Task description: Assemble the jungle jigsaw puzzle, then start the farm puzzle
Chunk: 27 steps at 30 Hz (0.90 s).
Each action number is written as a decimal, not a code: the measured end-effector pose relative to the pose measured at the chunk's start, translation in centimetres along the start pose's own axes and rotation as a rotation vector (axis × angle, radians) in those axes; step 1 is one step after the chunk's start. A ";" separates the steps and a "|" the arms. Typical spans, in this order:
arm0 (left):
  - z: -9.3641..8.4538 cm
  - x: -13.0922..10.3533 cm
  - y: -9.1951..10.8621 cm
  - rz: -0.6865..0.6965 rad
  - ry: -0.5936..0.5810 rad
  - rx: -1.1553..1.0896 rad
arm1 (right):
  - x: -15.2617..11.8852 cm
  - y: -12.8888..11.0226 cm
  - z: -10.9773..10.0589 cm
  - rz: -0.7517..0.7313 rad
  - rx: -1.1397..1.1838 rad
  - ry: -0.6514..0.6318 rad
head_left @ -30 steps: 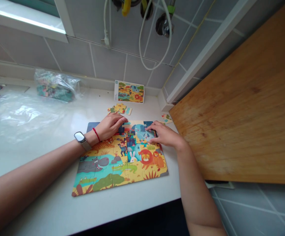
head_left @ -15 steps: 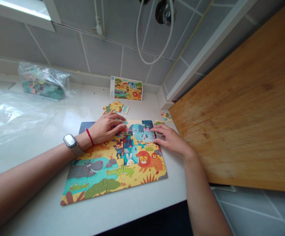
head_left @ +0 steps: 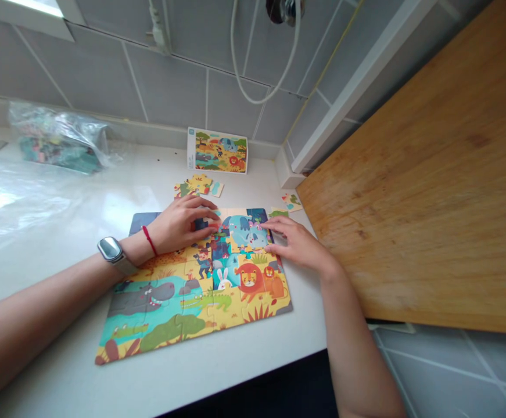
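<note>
A colourful animal puzzle (head_left: 161,296) lies on the white counter, with hippo, crocodile and lion pictures along its near part. My left hand (head_left: 185,223) rests palm down over the puzzle's upper middle, fingers apart. At the upper right, my right hand (head_left: 294,241) touches the edge of the elephant section (head_left: 246,232) with fingers spread. Between the hands a darker blue area with a rabbit (head_left: 223,278) shows. Loose pieces (head_left: 199,183) lie just beyond my left hand, and another piece (head_left: 292,202) lies beyond my right hand.
A picture card (head_left: 218,152) leans near the tiled wall. A clear plastic bag (head_left: 61,142) with colourful contents lies at the back left, near more clear plastic (head_left: 13,197). A wooden panel (head_left: 431,191) borders the right side. A white cable (head_left: 235,64) hangs above.
The view has shifted slightly, so everything appears a little further left. Both hands keep nearly the same places on the puzzle.
</note>
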<state>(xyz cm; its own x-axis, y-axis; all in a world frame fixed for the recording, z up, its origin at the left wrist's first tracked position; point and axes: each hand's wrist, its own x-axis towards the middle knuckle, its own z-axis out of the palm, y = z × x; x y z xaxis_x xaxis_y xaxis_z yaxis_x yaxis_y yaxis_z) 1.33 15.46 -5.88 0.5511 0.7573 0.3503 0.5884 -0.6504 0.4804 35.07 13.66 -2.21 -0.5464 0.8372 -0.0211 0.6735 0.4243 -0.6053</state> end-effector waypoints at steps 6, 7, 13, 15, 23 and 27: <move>0.2 0.0 0.1 -0.019 0.014 0.001 | 0.4 -0.5 0.7 -0.008 -0.010 0.030; 0.2 0.0 0.2 -0.026 0.021 -0.006 | 0.4 -0.5 0.7 -0.006 -0.008 0.035; 0.4 0.1 -0.2 -0.034 0.030 -0.013 | 0.9 -0.4 1.2 0.048 0.000 0.057; 0.5 0.2 -0.4 -0.032 0.031 -0.006 | 1.1 -0.3 1.5 0.069 -0.003 0.072; -0.5 0.5 -0.9 -0.038 -0.003 0.028 | 1.8 -0.5 2.5 0.047 -0.040 0.119; -1.3 0.5 -1.3 -0.014 -0.053 0.032 | 2.2 -1.1 3.0 0.046 -0.053 0.108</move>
<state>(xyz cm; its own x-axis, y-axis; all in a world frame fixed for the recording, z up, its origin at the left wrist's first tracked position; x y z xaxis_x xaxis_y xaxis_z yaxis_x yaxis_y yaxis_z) 0.08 16.76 -5.28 0.5727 0.7627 0.3004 0.6145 -0.6420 0.4585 31.69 14.02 -3.96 -0.4593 0.8874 0.0396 0.7236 0.3996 -0.5628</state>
